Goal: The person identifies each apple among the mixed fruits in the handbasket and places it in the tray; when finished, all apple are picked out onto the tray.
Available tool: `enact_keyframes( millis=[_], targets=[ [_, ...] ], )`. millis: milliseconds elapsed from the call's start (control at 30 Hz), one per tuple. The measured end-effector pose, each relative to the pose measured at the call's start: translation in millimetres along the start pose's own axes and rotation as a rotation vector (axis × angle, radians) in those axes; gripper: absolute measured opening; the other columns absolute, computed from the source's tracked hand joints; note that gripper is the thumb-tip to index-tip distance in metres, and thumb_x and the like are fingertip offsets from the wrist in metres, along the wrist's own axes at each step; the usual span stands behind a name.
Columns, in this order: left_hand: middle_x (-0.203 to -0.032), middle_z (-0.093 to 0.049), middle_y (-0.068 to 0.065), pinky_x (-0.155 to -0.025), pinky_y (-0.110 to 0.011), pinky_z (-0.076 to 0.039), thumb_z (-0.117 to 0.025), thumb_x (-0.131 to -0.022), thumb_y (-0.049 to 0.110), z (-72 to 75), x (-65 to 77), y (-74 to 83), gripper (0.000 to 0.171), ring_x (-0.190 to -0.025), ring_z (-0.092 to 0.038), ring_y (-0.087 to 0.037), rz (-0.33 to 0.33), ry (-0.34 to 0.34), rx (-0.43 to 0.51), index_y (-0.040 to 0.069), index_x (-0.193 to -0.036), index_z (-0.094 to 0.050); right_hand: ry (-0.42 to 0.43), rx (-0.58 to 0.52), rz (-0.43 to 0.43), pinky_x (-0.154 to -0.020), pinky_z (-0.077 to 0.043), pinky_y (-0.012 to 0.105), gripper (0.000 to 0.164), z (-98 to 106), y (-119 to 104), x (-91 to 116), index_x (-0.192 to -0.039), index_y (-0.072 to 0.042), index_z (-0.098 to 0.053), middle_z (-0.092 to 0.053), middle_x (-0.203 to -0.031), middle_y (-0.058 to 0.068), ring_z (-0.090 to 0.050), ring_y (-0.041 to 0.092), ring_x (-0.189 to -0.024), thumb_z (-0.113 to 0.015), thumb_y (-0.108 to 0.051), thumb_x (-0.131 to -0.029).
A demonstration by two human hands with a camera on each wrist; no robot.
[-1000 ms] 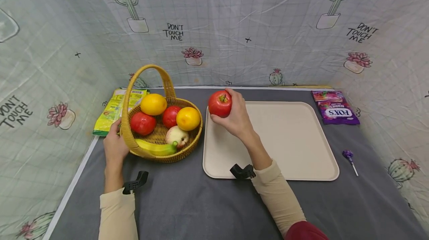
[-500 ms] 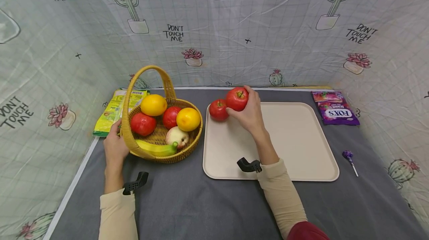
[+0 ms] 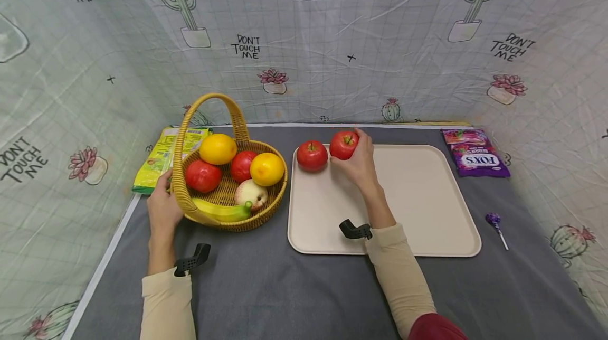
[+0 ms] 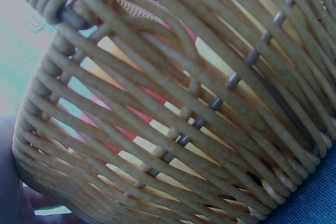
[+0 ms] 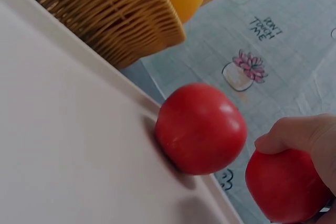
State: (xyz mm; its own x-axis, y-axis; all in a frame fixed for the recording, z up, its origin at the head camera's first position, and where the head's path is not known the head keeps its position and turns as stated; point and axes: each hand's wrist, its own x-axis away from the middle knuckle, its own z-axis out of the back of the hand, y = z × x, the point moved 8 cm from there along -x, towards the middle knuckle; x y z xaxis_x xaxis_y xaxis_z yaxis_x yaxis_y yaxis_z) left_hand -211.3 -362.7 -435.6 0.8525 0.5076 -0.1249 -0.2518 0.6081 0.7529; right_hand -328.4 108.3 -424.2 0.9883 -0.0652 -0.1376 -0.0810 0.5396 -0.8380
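Observation:
My right hand (image 3: 359, 159) holds a red apple (image 3: 344, 144) between thumb and fingers, over the back left part of the beige tray (image 3: 389, 224). Its shadow shows on the tray in the right wrist view. Just left of it another red apple (image 3: 312, 156) rests in the tray's back left corner, a small gap between the two. My left hand (image 3: 163, 205) grips the left side of the yellow wicker basket (image 3: 256, 218), some fingers hidden behind it. Inside lie a banana (image 3: 223, 210), a pale peach (image 3: 250, 194), two yellow fruits (image 3: 217, 149) and two red fruits (image 3: 202, 175).
Behind the basket lies a yellow-green packet (image 3: 159, 158). A purple Fox's Berries bag (image 3: 476, 153) is right of the tray, with a purple lollipop (image 3: 494, 220) nearer the front. A patterned cloth wall (image 3: 313, 81) closes off the back and sides.
The first apple was left in the tray's back left corner. My right hand moved right with the second apple, then lowered it slightly toward the tray. The left hand and basket stayed still.

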Motion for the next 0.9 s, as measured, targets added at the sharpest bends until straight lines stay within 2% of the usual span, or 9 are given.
enact_keyframes(
  millis=[200,400,667,900],
  targets=[
    [-0.131,-0.063,-0.027,-0.075,-0.037,-0.042,-0.047,-0.103,0.037,-0.2,-0.6,0.6,0.054,-0.109,-0.062,-0.042,-0.003,-0.003,-0.002,0.013,-0.151,-0.046,-0.023,0.015,-0.052,-0.105,-0.046,0.055,0.093,-5,18,-3,-0.151,-0.008,-0.028,-0.037,-0.147,0.020,-0.039,0.036,-0.135,-0.081,-0.020,-0.076],
    [-0.132,-0.063,-0.027,-0.080,-0.042,-0.044,-0.047,-0.103,0.037,-0.8,-0.7,0.1,0.054,-0.113,-0.061,-0.042,-0.003,-0.001,0.001,0.012,-0.151,-0.046,-0.040,0.021,-0.088,-0.103,-0.047,0.055,0.093,-7,31,-4,-0.153,-0.009,-0.027,-0.034,-0.149,0.020,-0.040,0.036,-0.135,-0.080,-0.021,-0.077],
    [-0.133,-0.062,-0.027,-0.079,-0.040,-0.044,-0.047,-0.103,0.038,-2.2,-0.8,-2.0,0.055,-0.113,-0.061,-0.041,0.002,-0.008,0.016,0.013,-0.151,-0.046,-0.048,0.053,-0.090,-0.103,-0.047,0.056,0.093,-11,37,-4,-0.153,-0.007,-0.027,-0.035,-0.148,0.021,-0.038,0.037,-0.136,-0.080,-0.023,-0.077],
    [-0.134,-0.062,-0.026,-0.085,-0.044,-0.046,-0.046,-0.103,0.039,-2.7,-1.4,-2.6,0.055,-0.117,-0.060,-0.041,0.008,-0.010,0.021,0.014,-0.151,-0.045,-0.057,0.070,-0.109,-0.106,-0.045,0.056,0.095,-14,41,-5,-0.154,-0.007,-0.025,-0.032,-0.152,0.020,-0.038,0.037,-0.137,-0.080,-0.024,-0.078]
  ],
)
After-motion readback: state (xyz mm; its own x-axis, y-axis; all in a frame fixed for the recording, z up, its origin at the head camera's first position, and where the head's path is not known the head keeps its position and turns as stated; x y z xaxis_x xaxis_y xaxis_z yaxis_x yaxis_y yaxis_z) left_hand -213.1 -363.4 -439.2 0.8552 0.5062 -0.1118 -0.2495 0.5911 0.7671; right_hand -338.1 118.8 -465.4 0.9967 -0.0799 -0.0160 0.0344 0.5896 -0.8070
